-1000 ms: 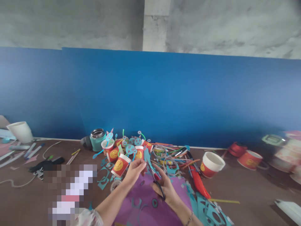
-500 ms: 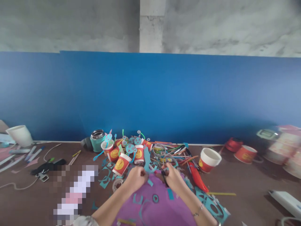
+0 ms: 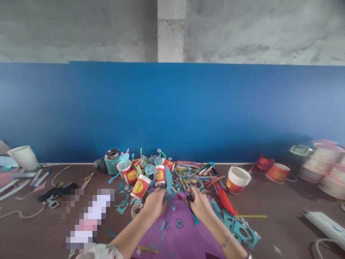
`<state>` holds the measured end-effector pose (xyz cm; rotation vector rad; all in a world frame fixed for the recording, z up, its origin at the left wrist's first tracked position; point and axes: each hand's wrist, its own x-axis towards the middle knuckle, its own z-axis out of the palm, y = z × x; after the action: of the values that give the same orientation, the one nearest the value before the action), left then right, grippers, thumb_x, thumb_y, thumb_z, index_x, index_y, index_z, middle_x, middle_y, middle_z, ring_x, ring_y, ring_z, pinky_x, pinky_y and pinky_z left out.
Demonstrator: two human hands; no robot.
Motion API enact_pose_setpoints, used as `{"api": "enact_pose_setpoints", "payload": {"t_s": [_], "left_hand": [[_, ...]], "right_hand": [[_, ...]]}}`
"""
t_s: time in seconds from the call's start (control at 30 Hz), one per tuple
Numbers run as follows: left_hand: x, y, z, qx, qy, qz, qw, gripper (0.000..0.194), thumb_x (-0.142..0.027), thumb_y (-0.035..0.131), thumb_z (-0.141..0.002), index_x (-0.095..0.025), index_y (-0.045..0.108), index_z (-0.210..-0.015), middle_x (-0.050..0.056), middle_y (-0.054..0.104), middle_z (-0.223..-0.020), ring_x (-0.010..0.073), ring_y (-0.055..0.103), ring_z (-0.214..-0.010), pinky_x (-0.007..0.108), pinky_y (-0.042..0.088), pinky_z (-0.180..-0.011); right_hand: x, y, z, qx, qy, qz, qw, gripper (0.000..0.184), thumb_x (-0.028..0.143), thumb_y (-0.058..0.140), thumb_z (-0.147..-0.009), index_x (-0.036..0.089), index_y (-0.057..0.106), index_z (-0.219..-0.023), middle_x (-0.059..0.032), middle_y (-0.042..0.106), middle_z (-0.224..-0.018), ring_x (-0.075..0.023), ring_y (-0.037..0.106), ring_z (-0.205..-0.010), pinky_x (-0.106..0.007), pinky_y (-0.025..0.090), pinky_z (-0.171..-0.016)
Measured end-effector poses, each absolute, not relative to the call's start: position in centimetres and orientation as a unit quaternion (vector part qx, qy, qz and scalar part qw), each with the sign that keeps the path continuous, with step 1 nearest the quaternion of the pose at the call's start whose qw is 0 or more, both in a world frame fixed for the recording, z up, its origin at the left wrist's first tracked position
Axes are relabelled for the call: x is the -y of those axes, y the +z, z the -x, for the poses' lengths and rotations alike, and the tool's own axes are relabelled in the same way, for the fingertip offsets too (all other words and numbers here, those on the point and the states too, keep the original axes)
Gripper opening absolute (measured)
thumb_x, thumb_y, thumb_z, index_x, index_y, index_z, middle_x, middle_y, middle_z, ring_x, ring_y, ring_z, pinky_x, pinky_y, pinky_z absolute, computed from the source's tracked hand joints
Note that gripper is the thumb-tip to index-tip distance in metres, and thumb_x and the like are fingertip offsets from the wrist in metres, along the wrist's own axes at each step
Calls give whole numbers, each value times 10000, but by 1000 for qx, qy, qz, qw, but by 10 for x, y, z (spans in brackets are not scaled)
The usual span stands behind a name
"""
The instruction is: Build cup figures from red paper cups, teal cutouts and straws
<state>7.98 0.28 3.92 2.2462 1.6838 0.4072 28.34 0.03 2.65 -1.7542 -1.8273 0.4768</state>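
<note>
My right hand (image 3: 199, 203) is closed round the black handles of a pair of scissors (image 3: 183, 184), whose metal blades point up and away from me. My left hand (image 3: 155, 204) is closed, its fingers curled together beside a strip of blue paper; what they pinch is hidden. Both hands are above a purple sheet (image 3: 185, 237) strewn with blue paper scraps and a small round blue cutout (image 3: 179, 223). Just beyond my left hand stand red-and-white paper cups (image 3: 140, 187) with blue paper faces (image 3: 150, 169) and arms attached.
A roll of clear tape (image 3: 136, 210) lies left of my left forearm. Blue offcuts (image 3: 241, 228) and a red pouch (image 3: 226, 201) lie to the right, near stacked paper cups (image 3: 238, 180). A teal flask (image 3: 112, 162) stands behind, before a blue partition (image 3: 172, 111).
The scissors in my right hand have turned so that their blades show more plainly. My left hand has shifted slightly, and the whole view has moved a little.
</note>
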Motion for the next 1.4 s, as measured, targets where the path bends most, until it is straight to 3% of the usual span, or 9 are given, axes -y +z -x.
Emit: {"api": "enact_pose_setpoints", "payload": {"t_s": [0.13, 0.33, 0.53, 0.67, 0.77, 0.93, 1.1, 1.27, 1.4], "left_hand": [[-11, 42, -84, -576, 137, -796, 126, 169, -200, 505, -814, -213, 632, -924, 61, 667, -997, 212, 638, -953, 267, 444, -794], [-12, 43, -98, -589, 128, -794, 74, 275, -174, 344, -903, -186, 597, -1009, 98, 658, -1022, 226, 628, -965, 307, 458, -799], [0, 41, -111, -557, 85, -822, 76, 247, -90, 444, -804, -159, 655, -911, 114, 683, -903, 253, 663, -851, 317, 497, -719], [2, 60, -91, -565, 145, -811, 44, 325, -157, 393, -871, -216, 572, -1136, 88, 645, -1048, 216, 614, -986, 311, 466, -851], [-3, 72, -63, -628, 228, -744, -30, 358, -199, 404, -879, -192, 506, -1222, 134, 552, -1221, 263, 474, -1179, 385, 365, -996], [-13, 64, -35, -749, 219, -625, -29, 604, -291, 501, -815, -122, 327, -1367, 218, 427, -1331, 388, 451, -1174, 478, 427, -855], [-14, 56, -34, -742, 181, -644, 41, 637, -220, 495, -788, -90, 292, -1378, 209, 526, -1182, 331, 580, -1039, 407, 436, -839], [-2, 63, -39, -708, 300, -639, 7, 675, -186, 504, -786, -103, 226, -1395, 214, 458, -1231, 301, 610, -1001, 351, 482, -775], [17, 58, -63, -631, 434, -643, 17, 760, -225, 546, -796, -180, 110, -1417, 209, 346, -1367, 343, 441, -1243, 417, 461, -909]], "right_hand": [[2, 24, -286, 681, 148, 664, 272, 199, 244, 528, -758, 173, 524, -944, -1, 607, -590, -193, 589, -581, -241, 317, -535], [10, 35, -289, 680, 84, 704, 187, 158, 310, 543, -784, 176, 599, -847, -103, 714, -743, -259, 667, -739, -271, 343, -584], [8, 30, -292, 682, 107, 709, 147, 125, 268, 551, -759, 190, 625, -821, -95, 724, -804, -251, 666, -809, -265, 364, -613], [3, 21, -293, 664, 131, 717, 170, 264, 326, 628, -713, 166, 612, -923, -107, 710, -804, -258, 655, -814, -267, 379, -625], [0, 19, -293, 657, 151, 713, 192, 303, 323, 678, -666, 169, 605, -917, -86, 693, -745, -245, 641, -753, -257, 372, -598], [-2, 18, -293, 661, 175, 701, 204, 240, 248, 642, -660, 183, 611, -889, 2, 607, -556, -205, 587, -591, -233, 293, -508], [2, 16, -291, 680, 144, 686, 212, 248, 206, 572, -694, 171, 606, -938, -14, 624, -626, -200, 590, -649, -238, 296, -552], [2, 15, -295, 681, 163, 679, 223, 232, 179, 548, -707, 174, 612, -930, 2, 594, -598, -182, 556, -601, -242, 283, -534], [1, 28, -286, 646, 214, 641, 355, 205, 355, 523, -797, 173, 618, -786, 1, 555, -558, -175, 533, -567, -257, 331, -532]]}}
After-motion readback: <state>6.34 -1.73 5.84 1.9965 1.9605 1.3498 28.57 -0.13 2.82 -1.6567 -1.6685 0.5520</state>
